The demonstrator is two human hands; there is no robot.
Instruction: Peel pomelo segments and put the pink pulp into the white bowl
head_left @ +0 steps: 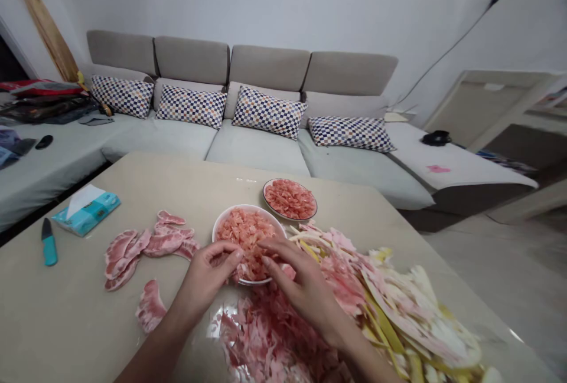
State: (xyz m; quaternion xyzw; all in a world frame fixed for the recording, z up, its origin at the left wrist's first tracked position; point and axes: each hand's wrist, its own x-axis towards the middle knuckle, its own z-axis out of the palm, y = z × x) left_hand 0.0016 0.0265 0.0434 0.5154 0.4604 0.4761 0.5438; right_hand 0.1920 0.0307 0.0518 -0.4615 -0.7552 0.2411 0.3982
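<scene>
A white bowl heaped with loose pink pomelo pulp stands on the table in front of me. Over its near left rim, my left hand is closed in a pinch; whatever lies between thumb and fingers is too small to make out. My right hand curls over the bowl's near right side, with a pale pink piece of pomelo partly showing under its fingers. Pink torn membranes lie in a heap below the hands. Several peeled pomelo segments rest left of the bowl, and a single segment sits nearer me.
Behind the bowl is a dark-rimmed plate of pulp. Yellow and white pomelo rind is piled at right. A teal-handled knife and a tissue pack lie at left. A sofa with checked cushions stands beyond the table.
</scene>
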